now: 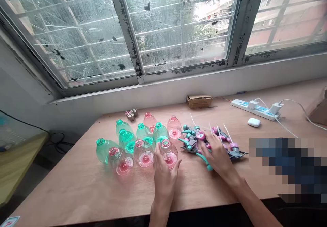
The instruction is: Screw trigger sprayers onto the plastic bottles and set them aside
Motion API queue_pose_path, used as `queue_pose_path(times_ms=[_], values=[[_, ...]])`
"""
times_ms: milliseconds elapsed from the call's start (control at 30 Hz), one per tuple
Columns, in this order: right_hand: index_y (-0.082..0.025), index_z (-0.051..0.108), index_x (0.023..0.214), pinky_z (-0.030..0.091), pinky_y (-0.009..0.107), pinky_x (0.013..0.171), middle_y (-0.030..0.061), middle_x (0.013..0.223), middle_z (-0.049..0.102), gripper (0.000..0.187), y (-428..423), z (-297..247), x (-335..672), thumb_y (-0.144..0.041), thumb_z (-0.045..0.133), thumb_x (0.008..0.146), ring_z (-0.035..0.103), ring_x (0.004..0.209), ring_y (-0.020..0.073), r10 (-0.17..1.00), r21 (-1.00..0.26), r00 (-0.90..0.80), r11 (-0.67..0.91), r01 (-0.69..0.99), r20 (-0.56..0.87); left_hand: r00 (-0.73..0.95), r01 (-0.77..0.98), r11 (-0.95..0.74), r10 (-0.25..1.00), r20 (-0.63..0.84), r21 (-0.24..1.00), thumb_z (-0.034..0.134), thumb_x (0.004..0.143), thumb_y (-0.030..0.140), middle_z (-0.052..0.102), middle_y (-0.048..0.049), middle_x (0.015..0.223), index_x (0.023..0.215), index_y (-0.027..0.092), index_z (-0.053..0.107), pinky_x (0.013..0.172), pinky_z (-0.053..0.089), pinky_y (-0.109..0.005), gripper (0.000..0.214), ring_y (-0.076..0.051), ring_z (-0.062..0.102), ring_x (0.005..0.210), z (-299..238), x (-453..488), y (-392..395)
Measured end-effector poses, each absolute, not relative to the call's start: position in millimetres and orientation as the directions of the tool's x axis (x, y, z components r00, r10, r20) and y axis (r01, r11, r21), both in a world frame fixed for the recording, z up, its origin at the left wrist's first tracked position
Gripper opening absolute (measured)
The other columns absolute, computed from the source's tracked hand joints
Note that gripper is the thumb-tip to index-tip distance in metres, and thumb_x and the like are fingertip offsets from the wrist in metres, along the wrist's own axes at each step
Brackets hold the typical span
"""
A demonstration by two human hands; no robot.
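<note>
no readable text, number or brand anywhere. power strip (261,110) on the table (122,199): pale blue label patches, lettering too small to make out. card (10,221) at the near left corner: reddish mark, cut by the view's edge, illegible.

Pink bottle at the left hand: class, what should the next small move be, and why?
Probably the right hand should pick out one pink spray head, since it is already at the pile of them, while the left hand is at the pink bottle, whose neck has no top on it.
</note>
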State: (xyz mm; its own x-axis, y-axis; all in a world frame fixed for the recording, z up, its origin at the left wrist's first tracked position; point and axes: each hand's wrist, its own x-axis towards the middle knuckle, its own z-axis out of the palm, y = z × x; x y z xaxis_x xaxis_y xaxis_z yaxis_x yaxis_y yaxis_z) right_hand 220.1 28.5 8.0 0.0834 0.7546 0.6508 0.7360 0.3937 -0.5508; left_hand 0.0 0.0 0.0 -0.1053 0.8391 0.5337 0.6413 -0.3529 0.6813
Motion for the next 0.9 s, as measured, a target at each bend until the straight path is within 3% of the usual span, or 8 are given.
queue_pose_path(times_ms=[167,267,400,467,533,600,767,900], values=[[-0.025,0.060,0.133,0.063,0.048,0.094,0.0148,0.124,0.077,0.032,11.7,24.6,225.6,-0.045,0.055,0.108,0.074,0.115,0.0345,0.726,-0.678,0.221,0.426,0.599,0.651,-0.181,0.623,-0.299,0.844,0.505,0.723,0.077,0.091,0.025,0.052,-0.0310,0.156,0.161,0.016,0.020,0.110,0.053,-0.065,0.091,-0.045,0.056,0.145,-17.0,-4.5,-10.3],[-0.027,0.065,0.128,0.067,0.039,0.074,0.0099,0.110,0.080,0.031,-9.9,26.2,228.9,-0.047,0.064,0.105,0.079,0.090,0.0297,0.758,-0.761,0.291,0.385,0.522,0.583,-0.196,0.649,-0.328,0.799,0.568,0.686,0.070,0.095,0.020,0.050,-0.0248,0.157,0.158,0.022,0.029,0.115,0.047,-0.066,0.075,-0.042,0.049,0.149,-12.4,-7.4,-15.8],[-0.029,0.074,0.132,0.050,0.027,0.036,-0.0030,0.064,0.066,0.043,-39.8,12.2,237.9,-0.055,0.074,0.097,0.061,0.048,0.0206,0.911,-0.952,0.333,0.159,0.262,0.244,-0.124,0.687,-0.390,0.769,0.628,0.613,0.064,0.096,0.011,0.051,-0.0138,0.154,0.154,0.032,0.045,0.123,0.035,-0.068,0.064,-0.038,0.047,0.148,-0.1,-9.7,-23.9],[-0.030,0.077,0.132,0.049,0.027,0.032,-0.0017,0.066,0.069,0.045,-49.6,1.9,245.7,-0.054,0.075,0.094,0.058,0.046,0.0201,0.926,-0.960,0.324,0.108,0.258,0.191,-0.097,0.689,-0.410,0.765,0.636,0.598,0.063,0.096,0.009,0.050,-0.0134,0.155,0.156,0.034,0.043,0.124,0.034,-0.067,0.068,-0.037,0.046,0.147,3.5,-9.6,-26.5],[-0.033,0.079,0.131,0.056,0.030,0.037,0.0047,0.101,0.081,0.040,-54.8,-5.7,255.3,-0.048,0.073,0.094,0.064,0.051,0.0208,0.908,-0.906,0.304,0.154,0.395,0.287,-0.087,0.687,-0.423,0.760,0.644,0.591,0.062,0.096,0.008,0.048,-0.0133,0.155,0.158,0.035,0.040,0.124,0.035,-0.065,0.070,-0.036,0.045,0.148,5.2,-9.0,-27.5],[-0.034,0.079,0.130,0.063,0.035,0.047,0.0059,0.133,0.077,0.036,-56.3,-8.5,264.9,-0.041,0.067,0.097,0.074,0.064,0.0247,0.867,-0.799,0.257,0.229,0.556,0.427,-0.087,0.684,-0.430,0.754,0.651,0.590,0.062,0.097,0.008,0.047,-0.0129,0.156,0.158,0.035,0.038,0.123,0.037,-0.064,0.071,-0.036,0.042,0.149,6.0,-8.3,-27.4],[-0.032,0.075,0.135,0.062,0.043,0.091,0.0037,0.136,0.077,0.040,-55.8,-0.5,279.2,-0.027,0.056,0.101,0.071,0.124,0.0351,0.772,-0.553,0.150,0.292,0.780,0.618,-0.088,0.677,-0.437,0.751,0.654,0.592,0.062,0.097,0.008,0.046,-0.0114,0.157,0.157,0.035,0.040,0.123,0.039,-0.059,0.070,-0.034,0.042,0.150,9.1,-6.7,-26.8],[-0.029,0.071,0.143,0.055,0.044,0.099,0.0066,0.140,0.073,0.044,-59.3,7.9,282.9,-0.020,0.052,0.103,0.070,0.125,0.0337,0.777,-0.533,0.148,0.267,0.803,0.612,-0.078,0.670,-0.438,0.762,0.643,0.599,0.062,0.096,0.007,0.044,-0.0120,0.158,0.157,0.032,0.039,0.125,0.035,-0.058,0.070,-0.033,0.038,0.153,12.8,-4.6,-29.1]])
